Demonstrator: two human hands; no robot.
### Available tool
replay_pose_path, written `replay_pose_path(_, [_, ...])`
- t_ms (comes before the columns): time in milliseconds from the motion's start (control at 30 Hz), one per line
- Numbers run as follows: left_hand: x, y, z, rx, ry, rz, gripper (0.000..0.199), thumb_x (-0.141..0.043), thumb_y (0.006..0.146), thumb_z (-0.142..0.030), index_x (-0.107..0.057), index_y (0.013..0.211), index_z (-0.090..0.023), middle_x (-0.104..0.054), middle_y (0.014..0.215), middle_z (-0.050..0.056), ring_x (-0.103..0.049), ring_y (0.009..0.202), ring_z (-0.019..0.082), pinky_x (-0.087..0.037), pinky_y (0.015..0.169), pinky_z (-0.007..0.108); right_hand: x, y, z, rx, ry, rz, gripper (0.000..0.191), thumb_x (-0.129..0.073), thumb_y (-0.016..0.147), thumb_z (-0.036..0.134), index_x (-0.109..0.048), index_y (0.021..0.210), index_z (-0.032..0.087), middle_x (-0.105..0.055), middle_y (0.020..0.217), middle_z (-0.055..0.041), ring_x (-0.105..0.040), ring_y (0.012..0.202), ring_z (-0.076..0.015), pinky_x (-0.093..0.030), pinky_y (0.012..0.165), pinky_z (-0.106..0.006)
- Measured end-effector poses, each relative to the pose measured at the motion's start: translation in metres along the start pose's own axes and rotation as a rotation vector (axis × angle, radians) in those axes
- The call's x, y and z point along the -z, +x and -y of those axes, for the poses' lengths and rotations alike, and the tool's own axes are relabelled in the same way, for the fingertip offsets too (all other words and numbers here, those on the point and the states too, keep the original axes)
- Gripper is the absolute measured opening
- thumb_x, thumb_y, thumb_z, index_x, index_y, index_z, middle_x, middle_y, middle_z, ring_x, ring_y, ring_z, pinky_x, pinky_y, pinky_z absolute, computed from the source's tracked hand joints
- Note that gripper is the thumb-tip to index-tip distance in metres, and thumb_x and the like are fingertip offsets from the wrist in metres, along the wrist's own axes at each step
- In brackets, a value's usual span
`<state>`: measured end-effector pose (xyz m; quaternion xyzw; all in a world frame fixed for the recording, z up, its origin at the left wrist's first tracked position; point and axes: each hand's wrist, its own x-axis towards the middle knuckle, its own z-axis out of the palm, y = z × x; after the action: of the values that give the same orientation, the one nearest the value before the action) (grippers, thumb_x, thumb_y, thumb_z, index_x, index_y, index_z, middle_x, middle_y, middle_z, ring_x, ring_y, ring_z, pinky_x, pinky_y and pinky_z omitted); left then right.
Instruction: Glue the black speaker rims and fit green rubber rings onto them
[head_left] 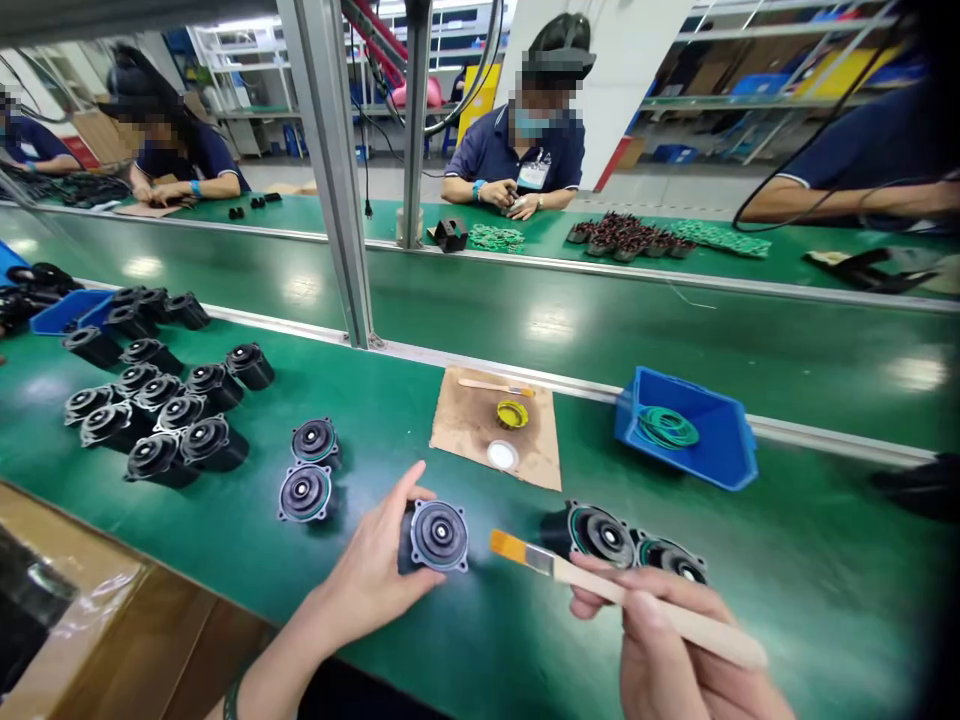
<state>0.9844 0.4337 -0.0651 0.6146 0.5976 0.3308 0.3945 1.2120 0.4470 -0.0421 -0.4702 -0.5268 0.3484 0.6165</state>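
Observation:
My left hand (379,565) curves around the side of a black round motor housing (439,535) standing on the green table, its thumb and fingers against the housing. In my right hand (667,630) is a flat brush (540,562) with a pale wooden handle; its orange bristles point left, a short way right of the housing and apart from it. Behind the brush and my right fingers stand two more housings (600,535) with green rings, partly hidden. Another pair of housings (305,492) stands left of my left hand.
Brown cardboard (536,450) carries a yellow cup (512,414), a white disc (502,456) and another brush (495,387). A blue bin (720,450) holds green rings (667,427). Many housings (157,390) stand at left. A metal post (330,170) rises behind; people sit beyond the belt.

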Motion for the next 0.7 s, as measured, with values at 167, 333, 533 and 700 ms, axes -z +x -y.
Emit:
replay_pose_path(167, [-0.004,0.0,0.008,0.024,-0.11,-0.041,0.096,-0.075,0.066,-0.007,-0.024,0.145,-0.028,-0.06,0.127,0.005,-0.056,0.118,0.024,-0.038,0.108,0.043,-0.006,-0.004,0.004,0.165,-0.194,0.082,0.01,-0.058,0.092,0.017,-0.064,0.086,0.02,-0.064,0.082,-0.002,-0.071,0.08,-0.0177,-0.06,0.073,-0.029])
replay_pose_path(333, [-0.007,0.0,0.014,0.014,-0.166,-0.063,0.097,-0.077,0.065,-0.008,-0.024,0.144,-0.027,-0.061,0.126,0.005,-0.057,0.116,0.025,-0.038,0.107,0.044,-0.009,-0.002,-0.001,0.276,-0.259,0.141,0.011,-0.055,0.092,0.013,-0.063,0.089,0.02,-0.065,0.078,-0.0009,-0.071,0.079,-0.0173,-0.06,0.077,-0.031])
replay_pose_path(533, [-0.009,0.002,0.019,0.006,-0.185,-0.074,0.098,-0.08,0.064,-0.008,-0.026,0.144,-0.028,-0.063,0.123,0.003,-0.059,0.115,0.023,-0.04,0.105,0.041,-0.008,-0.003,-0.009,0.342,-0.35,0.187,0.012,-0.054,0.092,0.011,-0.061,0.087,0.019,-0.065,0.072,-0.0006,-0.071,0.081,-0.0164,-0.059,0.075,-0.027])
replay_pose_path(700, [-0.008,0.001,0.017,-0.01,-0.19,-0.079,0.098,-0.079,0.063,-0.005,-0.027,0.143,-0.028,-0.064,0.122,0.002,-0.06,0.113,0.022,-0.041,0.104,0.039,-0.009,-0.003,-0.009,0.44,-0.415,0.208,0.013,-0.053,0.092,0.009,-0.059,0.084,0.017,-0.064,0.072,0.0001,-0.071,0.078,-0.0155,-0.061,0.077,-0.029])
